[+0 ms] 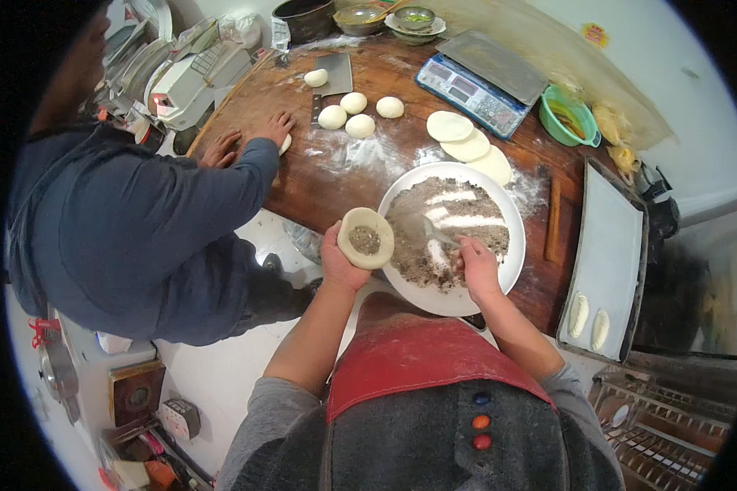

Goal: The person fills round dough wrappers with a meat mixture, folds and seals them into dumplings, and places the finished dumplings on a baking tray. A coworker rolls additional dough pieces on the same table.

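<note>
My left hand (344,267) holds a round of dough (382,239) with brown crumbly filling (365,240) in its middle. In my right hand (479,265) is a metal spoon (440,234), its bowl over the filling in a wide white dish (514,245). Dark crumbly filling (430,279) lies spread over that dish. Behind it, three flat dough rounds (449,126) overlap on the floured wooden table (319,190). Several dough balls (360,126) sit farther back, one of them on the blade of a cleaver (335,73).
A co-worker (153,215) at the left presses dough (285,144) on the table. A digital scale (467,89) and green basin (568,116) stand behind. Right of the dish are a wooden stick (553,221) and a lined baking tray (611,245) with two shaped dough pieces (579,315).
</note>
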`<control>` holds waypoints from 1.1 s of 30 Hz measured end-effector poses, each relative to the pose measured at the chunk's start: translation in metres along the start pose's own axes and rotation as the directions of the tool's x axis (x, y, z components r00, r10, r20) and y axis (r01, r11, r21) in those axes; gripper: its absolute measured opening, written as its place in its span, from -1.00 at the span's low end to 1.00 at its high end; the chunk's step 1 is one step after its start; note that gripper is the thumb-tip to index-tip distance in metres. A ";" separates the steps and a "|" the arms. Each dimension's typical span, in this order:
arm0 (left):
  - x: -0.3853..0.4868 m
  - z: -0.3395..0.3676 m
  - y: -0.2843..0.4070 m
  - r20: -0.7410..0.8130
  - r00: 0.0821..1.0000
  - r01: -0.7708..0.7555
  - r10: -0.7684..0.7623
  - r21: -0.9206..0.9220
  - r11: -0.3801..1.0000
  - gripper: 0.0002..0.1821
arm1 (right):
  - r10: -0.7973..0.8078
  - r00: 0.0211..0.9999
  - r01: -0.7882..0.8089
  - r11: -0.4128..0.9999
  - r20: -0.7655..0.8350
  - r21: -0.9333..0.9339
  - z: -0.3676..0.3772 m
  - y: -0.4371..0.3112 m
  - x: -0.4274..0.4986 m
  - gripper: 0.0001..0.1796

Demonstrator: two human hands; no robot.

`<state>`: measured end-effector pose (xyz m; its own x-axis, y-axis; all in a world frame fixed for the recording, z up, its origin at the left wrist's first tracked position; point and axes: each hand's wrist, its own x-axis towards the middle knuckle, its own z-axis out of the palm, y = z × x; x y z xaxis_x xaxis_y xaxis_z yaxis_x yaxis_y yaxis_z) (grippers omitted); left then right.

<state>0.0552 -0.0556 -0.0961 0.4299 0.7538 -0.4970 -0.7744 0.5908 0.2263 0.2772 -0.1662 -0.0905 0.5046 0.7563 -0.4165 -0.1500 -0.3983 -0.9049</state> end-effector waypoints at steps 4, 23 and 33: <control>0.008 0.008 -0.017 0.048 0.996 0.072 -0.072 0.016 0.997 -0.59 | 0.008 0.998 -0.017 0.986 0.055 0.164 -0.015 -0.020 -0.019 -0.67; 0.006 0.060 -0.062 0.145 0.951 0.271 -0.273 0.034 0.962 -0.52 | -0.305 0.952 0.305 0.948 0.005 -0.090 -0.031 -0.033 -0.047 -0.74; 0.001 0.055 -0.055 0.164 0.950 0.263 -0.265 0.032 0.964 -0.50 | 0.045 0.997 -0.055 0.986 0.067 0.156 -0.054 0.007 -0.019 -0.60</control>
<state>0.1239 -0.0713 -0.0633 0.6898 0.6071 -0.3944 -0.6187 0.7773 0.1144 0.3121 -0.2111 -0.0840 0.4394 0.7707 -0.4615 -0.3080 -0.3534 -0.8833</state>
